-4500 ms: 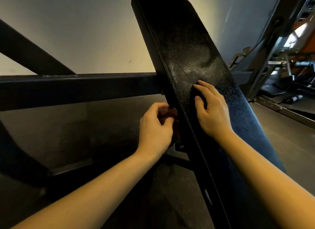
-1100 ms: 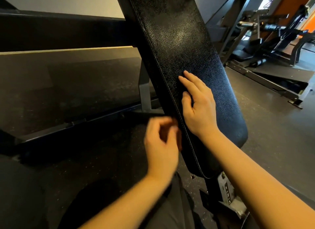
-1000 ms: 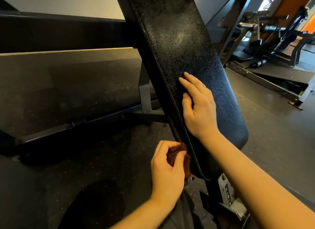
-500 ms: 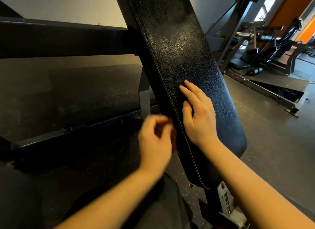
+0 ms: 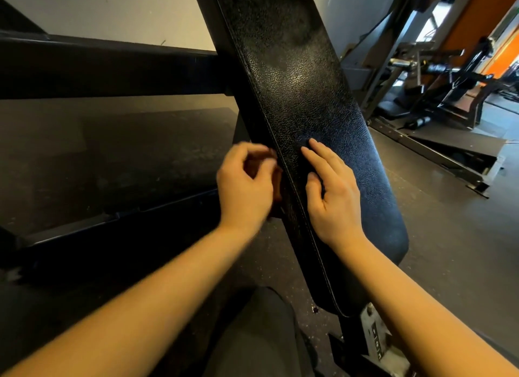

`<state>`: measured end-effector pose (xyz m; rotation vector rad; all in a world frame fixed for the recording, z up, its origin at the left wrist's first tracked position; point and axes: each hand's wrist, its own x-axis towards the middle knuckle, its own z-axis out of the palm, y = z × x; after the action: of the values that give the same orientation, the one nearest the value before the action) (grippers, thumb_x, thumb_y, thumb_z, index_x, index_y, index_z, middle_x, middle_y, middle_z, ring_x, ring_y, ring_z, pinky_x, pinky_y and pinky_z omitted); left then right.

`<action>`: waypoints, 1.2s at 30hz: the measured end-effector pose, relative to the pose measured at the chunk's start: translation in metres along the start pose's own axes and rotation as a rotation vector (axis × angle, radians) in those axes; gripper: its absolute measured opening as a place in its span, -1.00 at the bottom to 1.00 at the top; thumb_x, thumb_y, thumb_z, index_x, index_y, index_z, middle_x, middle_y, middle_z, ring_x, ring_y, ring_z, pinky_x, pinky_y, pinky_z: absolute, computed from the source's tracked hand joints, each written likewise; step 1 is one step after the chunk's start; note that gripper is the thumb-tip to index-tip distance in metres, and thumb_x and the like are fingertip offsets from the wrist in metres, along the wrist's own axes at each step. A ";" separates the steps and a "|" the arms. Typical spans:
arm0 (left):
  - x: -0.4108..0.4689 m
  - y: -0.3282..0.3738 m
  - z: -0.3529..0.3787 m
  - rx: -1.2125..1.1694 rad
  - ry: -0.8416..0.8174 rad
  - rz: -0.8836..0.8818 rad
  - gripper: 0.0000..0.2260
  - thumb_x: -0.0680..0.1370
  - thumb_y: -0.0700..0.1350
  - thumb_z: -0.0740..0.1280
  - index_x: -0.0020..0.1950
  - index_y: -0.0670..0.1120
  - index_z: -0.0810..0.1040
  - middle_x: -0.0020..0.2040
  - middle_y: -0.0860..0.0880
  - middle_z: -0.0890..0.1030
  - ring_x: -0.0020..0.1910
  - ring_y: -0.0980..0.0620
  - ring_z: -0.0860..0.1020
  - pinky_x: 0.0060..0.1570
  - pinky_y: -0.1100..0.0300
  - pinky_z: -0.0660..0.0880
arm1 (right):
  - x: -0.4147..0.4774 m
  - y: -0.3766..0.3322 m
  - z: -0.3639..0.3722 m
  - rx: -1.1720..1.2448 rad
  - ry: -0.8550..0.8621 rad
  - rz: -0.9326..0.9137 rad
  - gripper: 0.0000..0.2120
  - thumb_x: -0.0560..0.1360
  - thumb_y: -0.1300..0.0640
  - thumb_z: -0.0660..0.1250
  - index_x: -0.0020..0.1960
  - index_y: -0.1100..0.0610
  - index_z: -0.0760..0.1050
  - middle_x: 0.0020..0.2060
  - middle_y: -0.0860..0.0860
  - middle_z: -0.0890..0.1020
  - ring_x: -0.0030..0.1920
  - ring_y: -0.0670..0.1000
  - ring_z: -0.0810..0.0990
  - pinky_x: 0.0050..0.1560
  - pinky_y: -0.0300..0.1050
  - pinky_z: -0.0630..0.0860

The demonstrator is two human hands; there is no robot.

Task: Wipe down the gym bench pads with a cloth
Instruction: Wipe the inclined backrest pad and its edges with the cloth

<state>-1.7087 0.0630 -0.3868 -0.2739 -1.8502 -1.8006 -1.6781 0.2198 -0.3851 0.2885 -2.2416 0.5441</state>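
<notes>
Squarely across the middle of the view runs the bench pad (image 5: 295, 81), a long black cushion with a pebbled skin and a stitched seam down its left border, tilted so its upper end rises out of the top of the picture and its rounded lower end sits near the person. Against the left side edge of the bench pad, about halfway along its visible length, the left hand (image 5: 247, 185) is curled round a reddish-brown cloth (image 5: 278, 187); the fingers and thumb bend inward and bunch the cloth, which shows only as a dark brown strip between the hand and the bench pad's edge, touching that edge. The fingertips of this hand are blurred. On the face of the bench pad, just across the seam from the left hand, the right hand (image 5: 331, 191) lies flat, palm down, its fingers straight and close together and pointing up the cushion, the thumb lying alongside the forefinger; it holds nothing. Behind the bench pad to its left a thick dark steel beam (image 5: 112, 73) runs level, with a pale wall (image 5: 126, 11) above it. Below the bench pad's lower end a pale metal bracket (image 5: 376, 345) carries a small dark label whose letters are too small to read. Under the bench pad lies a dark speckled floor (image 5: 449, 250), and a dark trouser leg (image 5: 252, 334) shows near the bottom edge. Well to the right of the bench pad stands another gym machine (image 5: 449, 81) beside orange panels.
</notes>
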 end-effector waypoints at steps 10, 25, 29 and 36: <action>-0.091 0.000 -0.006 -0.018 -0.196 -0.023 -0.85 0.51 -0.27 0.46 -0.01 -0.03 0.62 -0.05 0.11 0.61 0.00 0.19 0.58 0.05 0.43 0.42 | 0.000 0.001 0.000 0.018 -0.005 0.011 -0.57 0.57 0.18 0.17 0.41 0.13 0.53 0.45 0.00 0.49 0.49 0.00 0.40 0.48 0.00 0.31; 0.001 0.001 -0.015 0.123 -0.172 0.259 -0.86 0.48 -0.33 0.45 -0.05 -0.12 0.64 -0.09 0.04 0.61 -0.06 0.15 0.58 0.01 0.32 0.47 | 0.000 0.002 -0.001 0.017 -0.012 0.002 -0.55 0.57 0.14 0.15 0.42 0.11 0.52 0.46 -0.03 0.47 0.49 -0.01 0.39 0.46 0.04 0.34; 0.099 0.011 -0.016 0.171 0.076 0.232 -0.90 0.50 -0.26 0.44 -0.02 -0.11 0.65 -0.06 -0.01 0.64 -0.06 0.12 0.57 0.03 0.20 0.53 | 0.000 0.002 0.000 0.014 -0.012 0.007 -0.56 0.58 0.13 0.16 0.41 0.10 0.53 0.46 -0.04 0.47 0.49 -0.02 0.40 0.45 0.04 0.35; -0.034 -0.005 -0.020 0.093 -0.232 0.213 -0.86 0.49 -0.32 0.45 -0.02 -0.11 0.65 -0.07 0.07 0.61 -0.02 0.16 0.59 0.04 0.34 0.47 | 0.001 0.003 0.000 0.013 -0.016 -0.012 -0.56 0.57 0.15 0.16 0.40 0.13 0.53 0.45 0.00 0.48 0.48 0.01 0.41 0.43 0.10 0.37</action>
<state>-1.6786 0.0510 -0.4092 -0.6431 -1.9704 -1.5879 -1.6797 0.2224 -0.3850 0.3144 -2.2514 0.5518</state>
